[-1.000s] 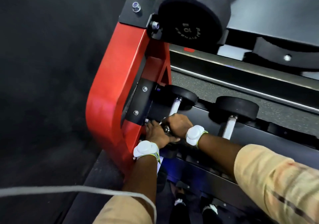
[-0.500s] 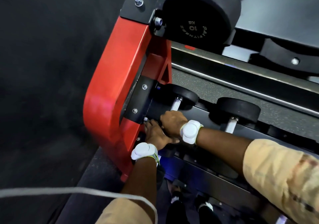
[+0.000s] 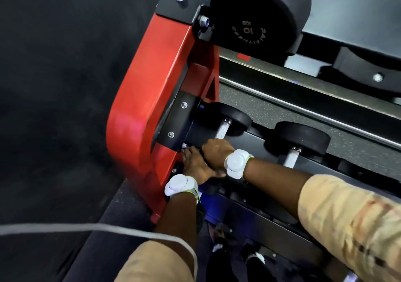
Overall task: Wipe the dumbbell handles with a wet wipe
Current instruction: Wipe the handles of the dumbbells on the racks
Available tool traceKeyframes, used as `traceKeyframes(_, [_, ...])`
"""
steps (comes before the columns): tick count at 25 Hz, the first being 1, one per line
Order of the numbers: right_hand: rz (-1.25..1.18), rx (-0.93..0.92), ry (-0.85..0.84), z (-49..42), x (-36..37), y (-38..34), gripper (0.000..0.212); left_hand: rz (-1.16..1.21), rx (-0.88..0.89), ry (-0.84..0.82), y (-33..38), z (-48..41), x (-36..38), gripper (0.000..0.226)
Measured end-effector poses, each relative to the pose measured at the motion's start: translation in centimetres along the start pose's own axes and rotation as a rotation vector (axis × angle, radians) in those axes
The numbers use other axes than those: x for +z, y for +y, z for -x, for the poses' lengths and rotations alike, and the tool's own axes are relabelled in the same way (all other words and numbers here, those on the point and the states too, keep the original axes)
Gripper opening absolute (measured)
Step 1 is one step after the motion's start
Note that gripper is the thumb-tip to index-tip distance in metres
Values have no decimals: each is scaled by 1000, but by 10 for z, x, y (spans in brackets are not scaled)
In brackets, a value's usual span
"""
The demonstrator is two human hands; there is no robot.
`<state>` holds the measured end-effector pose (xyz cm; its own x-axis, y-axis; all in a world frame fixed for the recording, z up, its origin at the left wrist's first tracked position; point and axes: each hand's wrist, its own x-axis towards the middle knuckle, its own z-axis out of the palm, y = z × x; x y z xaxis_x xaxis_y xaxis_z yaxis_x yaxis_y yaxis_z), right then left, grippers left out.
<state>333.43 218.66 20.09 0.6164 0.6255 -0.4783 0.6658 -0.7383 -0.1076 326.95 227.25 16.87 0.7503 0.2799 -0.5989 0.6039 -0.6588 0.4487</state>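
The dumbbell rack [image 3: 271, 221] fills the right of the view, bolted to its red end frame [image 3: 147, 108]. A 10 kg dumbbell [image 3: 256, 19] sits on the upper shelf. On the lower shelf two small dumbbells lie side by side, the end dumbbell [image 3: 234, 116] just beside the frame and the second dumbbell [image 3: 301, 136] to its right.

Both hands work at the end dumbbell. The right hand [image 3: 217, 151] sits over the near part of its dumbbell handle [image 3: 222, 129], knuckles bent and its fingers curled down round the bar and out of sight. The left hand [image 3: 195, 164] lies touching it on the frame side. The left fingers [image 3: 188, 152] stretch forward, fairly straight, with their tips near a bolt [image 3: 184, 145].

By my judgement the wiping of this first handle is under way, with the far stretch of knurled bar not yet covered. The next move would call for sliding or twisting the right hand's grip along that bare stretch, then shifting right to the second dumbbell, whose handle looks untouched.

The wet wipe shows nowhere. It is presumably under the right palm, but that cannot be confirmed. The near head of the end dumbbell is hidden under the hands, the second dumbbell's near end is cut off by the right forearm, and the whole picture is slightly blurred.
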Motion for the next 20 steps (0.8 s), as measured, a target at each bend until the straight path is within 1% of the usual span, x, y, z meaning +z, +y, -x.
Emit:
traceKeyframes(2, [10, -1, 28, 0, -2, 4, 31, 4, 1, -1, 0, 0, 0, 132])
traceKeyframes(5, [-9, 43, -5, 1, 0, 13, 29, 6, 10, 20, -1, 0, 0, 123])
traceKeyframes(8, [-12, -25, 3, 7, 9, 8, 29, 5, -1, 7, 1, 0, 0, 129])
traceKeyframes(10, [-30, -42, 46, 7, 7, 25, 30, -2, 7, 19, 2, 1, 0, 131])
traceKeyframes(13, [1, 57, 140, 5, 6, 36, 35, -6, 16, 37, 0, 2, 0, 126])
traceKeyframes(16, [58, -24, 96, 10, 17, 23, 32, -8, 14, 31, 1, 2, -1, 127])
traceKeyframes(17, [39, -1, 119, 10, 18, 27, 33, -10, 10, 28, 2, 2, -1, 129])
traceKeyframes(19, [10, 119, 224, 7, 15, 37, 34, -11, -3, 12, 3, 2, -3, 134])
traceKeyframes(20, [29, 118, 234, 6, 14, 38, 32, -9, -4, 11, 3, 2, -3, 134])
